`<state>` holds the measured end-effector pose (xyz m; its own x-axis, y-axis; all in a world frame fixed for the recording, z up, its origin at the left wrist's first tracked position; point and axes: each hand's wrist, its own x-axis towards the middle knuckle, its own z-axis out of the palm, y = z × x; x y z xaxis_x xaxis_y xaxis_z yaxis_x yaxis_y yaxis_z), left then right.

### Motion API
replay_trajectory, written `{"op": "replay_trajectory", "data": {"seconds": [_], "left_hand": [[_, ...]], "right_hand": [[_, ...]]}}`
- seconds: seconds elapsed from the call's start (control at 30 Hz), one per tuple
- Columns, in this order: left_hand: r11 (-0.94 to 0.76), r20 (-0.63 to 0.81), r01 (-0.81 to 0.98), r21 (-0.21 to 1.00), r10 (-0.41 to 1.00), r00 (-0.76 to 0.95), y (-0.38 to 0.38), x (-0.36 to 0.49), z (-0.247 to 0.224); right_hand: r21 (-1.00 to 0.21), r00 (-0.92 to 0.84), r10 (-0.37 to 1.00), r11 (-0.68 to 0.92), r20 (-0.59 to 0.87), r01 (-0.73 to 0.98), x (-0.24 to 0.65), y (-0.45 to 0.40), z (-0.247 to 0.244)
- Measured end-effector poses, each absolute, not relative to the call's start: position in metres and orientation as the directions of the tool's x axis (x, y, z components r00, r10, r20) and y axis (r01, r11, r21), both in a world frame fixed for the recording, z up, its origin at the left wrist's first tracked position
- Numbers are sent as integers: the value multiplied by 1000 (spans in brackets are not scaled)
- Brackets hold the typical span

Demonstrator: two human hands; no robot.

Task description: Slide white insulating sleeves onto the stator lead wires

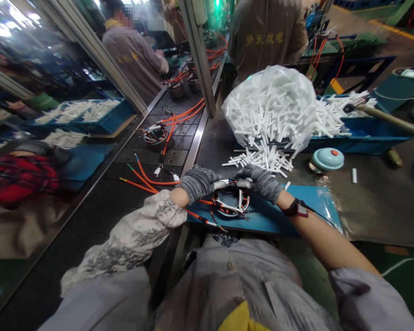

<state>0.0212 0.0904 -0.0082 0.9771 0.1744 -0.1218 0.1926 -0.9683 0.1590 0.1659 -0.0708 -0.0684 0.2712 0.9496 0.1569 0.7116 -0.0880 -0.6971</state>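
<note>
A round motor stator point(232, 202) with orange, white and black wires lies on a blue mat point(296, 202) close to my body. My left hand point(200, 183), in a grey striped glove, is closed at the stator's upper left edge, its fingertips on the wiring. At the upper right edge my right hand point(262, 183), gloved the same way, pinches the wiring too. White sleeving and thin wires run between the fingertips. Orange cables point(148, 184) extend left from the stator, with green, blue and yellow ends.
Beyond my hands are loose white tubes point(265, 158), a clear bag point(272, 105) of them and a blue bin point(376, 133). A light blue round container point(327, 160) stands right. Another stator point(156, 135) sits on the conveyor point(179, 158). Other people work ahead and left.
</note>
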Motion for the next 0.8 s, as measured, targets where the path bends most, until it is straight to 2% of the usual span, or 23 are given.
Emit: {"op": "replay_trajectory", "data": {"seconds": [0.07, 0.13, 0.2, 0.27, 0.33, 0.4, 0.43, 0.57, 0.67, 0.73, 0.8], "left_hand": [[-986, -205, 148, 79, 129, 970, 78, 30, -6], [-991, -213, 131, 14, 125, 969, 67, 38, -7], [-989, -91, 146, -14, 147, 985, 61, 39, -11], [-997, 80, 70, 39, 73, 994, 63, 28, -17], [-978, 175, -153, 139, -127, 976, 72, 7, -26], [-909, 165, -353, 220, -322, 932, 81, -15, -38], [-893, 162, -388, 229, -358, 919, 85, -24, -45], [-944, 124, -288, 159, -270, 955, 81, -37, -65], [-978, 40, -171, 124, -167, 985, 64, -28, -69], [-991, 12, -67, 119, -66, 998, 52, -21, -67], [-990, 36, 29, 140, 34, 999, 44, -16, -65]], "right_hand": [[-777, 343, 929, -111, 140, 620, 170, -77, -72], [-837, 393, 912, -120, 120, 534, 172, -84, -74], [-866, 436, 892, -121, 119, 485, 174, -96, -76], [-855, 499, 855, -148, 142, 497, 182, -119, -78], [-784, 566, 806, -238, 170, 574, 197, -150, -85], [-636, 554, 814, -337, 174, 694, 216, -182, -96], [-559, 544, 823, -377, 165, 739, 224, -195, -102], [-419, 498, 864, -425, 77, 802, 239, -215, -124], [-337, 524, 848, -471, 83, 815, 233, -206, -123], [-348, 531, 835, -460, 143, 817, 221, -197, -115], [-465, 569, 789, -423, 233, 778, 205, -190, -105]]}}
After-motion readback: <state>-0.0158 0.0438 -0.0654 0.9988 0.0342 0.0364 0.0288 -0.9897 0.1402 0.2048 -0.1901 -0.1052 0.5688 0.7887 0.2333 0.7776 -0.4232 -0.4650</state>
